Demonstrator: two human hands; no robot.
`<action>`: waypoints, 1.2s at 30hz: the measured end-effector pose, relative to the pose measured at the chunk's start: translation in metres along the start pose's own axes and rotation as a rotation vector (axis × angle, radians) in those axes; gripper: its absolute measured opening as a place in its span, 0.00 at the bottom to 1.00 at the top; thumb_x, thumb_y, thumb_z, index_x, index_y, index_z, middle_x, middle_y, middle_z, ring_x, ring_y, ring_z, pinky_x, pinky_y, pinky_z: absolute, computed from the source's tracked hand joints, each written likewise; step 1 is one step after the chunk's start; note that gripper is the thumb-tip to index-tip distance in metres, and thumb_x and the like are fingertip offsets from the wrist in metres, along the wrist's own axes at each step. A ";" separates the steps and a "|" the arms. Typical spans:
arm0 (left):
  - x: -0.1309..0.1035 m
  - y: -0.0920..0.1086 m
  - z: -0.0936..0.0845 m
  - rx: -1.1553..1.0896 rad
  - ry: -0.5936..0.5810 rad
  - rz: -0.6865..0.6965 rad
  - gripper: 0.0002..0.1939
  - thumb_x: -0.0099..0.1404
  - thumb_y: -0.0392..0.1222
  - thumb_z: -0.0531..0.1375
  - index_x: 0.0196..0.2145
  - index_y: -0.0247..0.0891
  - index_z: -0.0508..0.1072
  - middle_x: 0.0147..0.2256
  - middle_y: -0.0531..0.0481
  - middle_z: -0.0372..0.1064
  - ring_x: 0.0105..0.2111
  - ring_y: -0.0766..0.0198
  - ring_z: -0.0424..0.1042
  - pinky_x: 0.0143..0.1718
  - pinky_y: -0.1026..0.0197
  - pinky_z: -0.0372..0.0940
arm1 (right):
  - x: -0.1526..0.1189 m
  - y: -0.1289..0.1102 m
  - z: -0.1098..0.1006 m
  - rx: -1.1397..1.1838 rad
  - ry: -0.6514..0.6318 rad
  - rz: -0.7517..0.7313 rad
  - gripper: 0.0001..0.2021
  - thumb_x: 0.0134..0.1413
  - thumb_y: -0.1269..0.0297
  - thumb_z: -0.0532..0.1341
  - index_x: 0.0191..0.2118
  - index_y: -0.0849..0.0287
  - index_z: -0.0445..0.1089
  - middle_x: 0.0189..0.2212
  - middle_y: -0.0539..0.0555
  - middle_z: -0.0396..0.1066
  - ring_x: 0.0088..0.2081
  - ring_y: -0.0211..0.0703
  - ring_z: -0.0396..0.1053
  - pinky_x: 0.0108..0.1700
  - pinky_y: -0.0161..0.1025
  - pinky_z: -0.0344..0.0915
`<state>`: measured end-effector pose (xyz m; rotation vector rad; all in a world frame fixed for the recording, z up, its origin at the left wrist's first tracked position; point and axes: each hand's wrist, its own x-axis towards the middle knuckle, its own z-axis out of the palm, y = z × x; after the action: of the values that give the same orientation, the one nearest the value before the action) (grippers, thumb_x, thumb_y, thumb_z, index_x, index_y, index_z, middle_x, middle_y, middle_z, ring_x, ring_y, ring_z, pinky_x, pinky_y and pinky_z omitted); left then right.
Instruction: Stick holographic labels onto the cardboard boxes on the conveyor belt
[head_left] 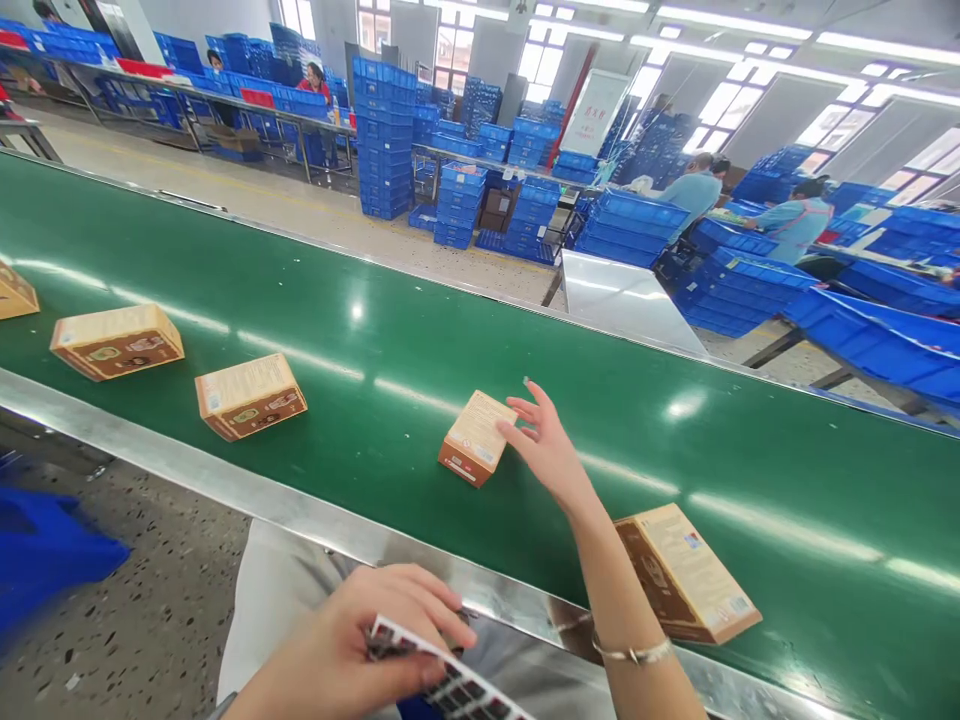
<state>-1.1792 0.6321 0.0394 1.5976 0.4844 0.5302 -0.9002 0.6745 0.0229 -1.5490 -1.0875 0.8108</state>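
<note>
My left hand (382,635) is closed round a white-edged sheet (465,690) with dark and red printed squares, near the belt's front edge. Over the green belt (375,450), my right hand (541,435) has its fingers apart at the right side of a small cream and brown box (478,435); thumb and fingertips are at the box's edge, and whether they touch it is unclear. A larger box (694,570) of the same colours lies to the right, partly behind my right forearm.
More boxes lie on the belt at the left (251,395), (118,340), (15,292). Beyond the belt stand a metal table (622,300), stacked blue crates (385,140) and several people. A blue object (56,550) is at the lower left.
</note>
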 end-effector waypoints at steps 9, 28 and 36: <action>0.006 -0.004 0.005 0.363 -0.027 -0.016 0.06 0.65 0.37 0.66 0.35 0.44 0.85 0.69 0.50 0.54 0.72 0.39 0.41 0.69 0.29 0.38 | -0.017 -0.013 0.003 0.049 -0.415 -0.031 0.36 0.46 0.58 0.73 0.63 0.49 0.66 0.53 0.55 0.77 0.53 0.50 0.74 0.59 0.53 0.66; 0.033 -0.008 0.016 0.280 -0.322 -0.026 0.05 0.62 0.37 0.70 0.36 0.43 0.86 0.70 0.53 0.50 0.72 0.44 0.40 0.69 0.42 0.52 | -0.092 -0.021 0.004 0.267 0.392 0.304 0.18 0.36 0.47 0.75 0.26 0.57 0.79 0.50 0.60 0.78 0.46 0.58 0.76 0.38 0.42 0.71; 0.042 -0.006 0.025 0.267 -0.333 0.057 0.04 0.61 0.35 0.71 0.34 0.43 0.86 0.69 0.54 0.54 0.72 0.43 0.44 0.69 0.46 0.54 | -0.094 -0.024 -0.009 0.202 0.402 0.314 0.20 0.32 0.45 0.75 0.24 0.57 0.78 0.47 0.61 0.79 0.41 0.56 0.76 0.31 0.41 0.71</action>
<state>-1.1310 0.6378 0.0336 1.9168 0.2655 0.2388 -0.9316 0.5855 0.0459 -1.6392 -0.4637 0.7467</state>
